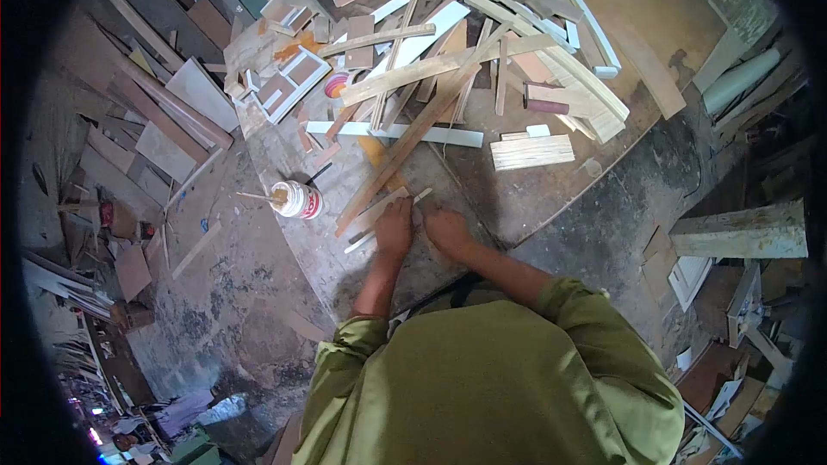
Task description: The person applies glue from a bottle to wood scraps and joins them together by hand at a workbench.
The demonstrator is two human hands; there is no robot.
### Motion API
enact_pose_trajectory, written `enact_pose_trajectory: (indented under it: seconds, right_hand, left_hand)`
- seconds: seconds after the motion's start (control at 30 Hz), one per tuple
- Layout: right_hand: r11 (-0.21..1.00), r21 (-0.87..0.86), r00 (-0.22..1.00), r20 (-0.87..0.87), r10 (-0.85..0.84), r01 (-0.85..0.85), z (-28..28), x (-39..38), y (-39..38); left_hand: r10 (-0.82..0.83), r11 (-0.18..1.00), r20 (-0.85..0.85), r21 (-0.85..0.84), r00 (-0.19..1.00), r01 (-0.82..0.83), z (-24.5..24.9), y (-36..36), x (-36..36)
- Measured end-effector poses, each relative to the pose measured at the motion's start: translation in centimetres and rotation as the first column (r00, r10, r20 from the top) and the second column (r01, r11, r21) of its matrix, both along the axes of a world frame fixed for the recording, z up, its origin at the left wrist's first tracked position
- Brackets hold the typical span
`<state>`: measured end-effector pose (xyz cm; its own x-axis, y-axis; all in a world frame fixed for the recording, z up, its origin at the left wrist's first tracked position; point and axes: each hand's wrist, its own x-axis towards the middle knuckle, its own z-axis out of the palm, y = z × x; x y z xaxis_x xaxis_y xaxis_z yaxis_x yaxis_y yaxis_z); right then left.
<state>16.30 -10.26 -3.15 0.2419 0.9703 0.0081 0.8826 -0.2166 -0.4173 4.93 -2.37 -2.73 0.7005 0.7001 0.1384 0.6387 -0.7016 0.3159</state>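
Note:
My left hand (395, 226) lies over a thin, pale wooden strip (360, 243), its fingers pressed together on top. The strip runs diagonally, with its far end showing just past my fingers. A wider flat piece of wood (372, 213) lies alongside, partly under the same hand. Close by on the right, my right hand (446, 231) is closed in a fist near the strip's far end; whatever its fingers hold is hidden. A long brown board (405, 152) slants away just beyond both hands. Left of them stands an open white tub (300, 201) with brown contents and a stick in it.
Wood offcuts, slats and white-edged pieces (465, 133) are heaped across the far part of the worktable (534, 207). A maroon roll (546, 102) and a stack of pale slats (532, 153) lie at right. Boards (185, 86) lean at left; a thick beam (741, 234) juts in at right.

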Motion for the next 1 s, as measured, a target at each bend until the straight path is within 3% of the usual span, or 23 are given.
enact_pose_trajectory:
  seconds: [0.1, 0.17, 0.27, 0.47, 0.57, 0.67, 0.77, 0.87, 1.0]
  right_hand:
    - [0.992, -0.123, 1.0, -0.018, 0.025, -0.027, 1.6, -0.2, -4.0]
    - [0.975, -0.221, 1.0, -0.006, 0.03, -0.031, 1.6, -0.1, -4.9]
    - [0.994, -0.104, 0.999, -0.046, 0.021, -0.026, -0.8, -0.3, -2.8]
    - [0.976, -0.215, 0.999, -0.029, 0.018, -0.024, 1.5, 0.4, -3.1]
    - [0.988, -0.137, 0.997, 0.027, 0.073, -0.069, 0.6, 0.1, -2.6]
    - [1.0, -0.017, 1.0, -0.02, 0.005, -0.005, -1.1, 0.2, 0.6]
    - [0.999, -0.037, 0.993, -0.114, -0.023, 0.019, 0.3, 0.3, -0.1]
    - [0.978, -0.184, 0.995, -0.001, 0.098, -0.097, 0.3, 0.2, -3.8]
    - [0.994, -0.093, 0.998, 0.02, 0.052, -0.049, 0.1, 0.1, -2.5]
  left_hand:
    - [0.028, 1.0, -0.087, -0.003, 0.996, -0.028, 1.0, -0.1, 0.4]
    - [0.029, 1.0, -0.032, -0.01, 0.999, -0.03, 0.8, -0.1, 0.1]
    - [0.051, 0.998, -0.021, -0.021, 0.998, -0.051, 0.5, 0.3, 0.2]
    - [-0.003, 1.0, 0.013, 0.007, 1.0, 0.003, 0.5, 0.1, 0.0]
    - [-0.027, 0.998, 0.046, 0.057, 0.999, 0.025, 0.1, 0.0, -0.2]
    - [-0.029, 0.998, 0.05, 0.052, 0.998, 0.027, 0.4, 0.2, 0.1]
    - [-0.007, 0.998, 0.06, 0.062, 0.998, 0.003, 0.1, 0.1, 0.2]
    - [0.017, 0.999, -0.016, 0.037, 1.0, -0.016, 0.4, 0.0, 0.2]
    - [-0.017, 0.999, 0.018, 0.029, 1.0, 0.016, -0.1, 0.3, 0.0]
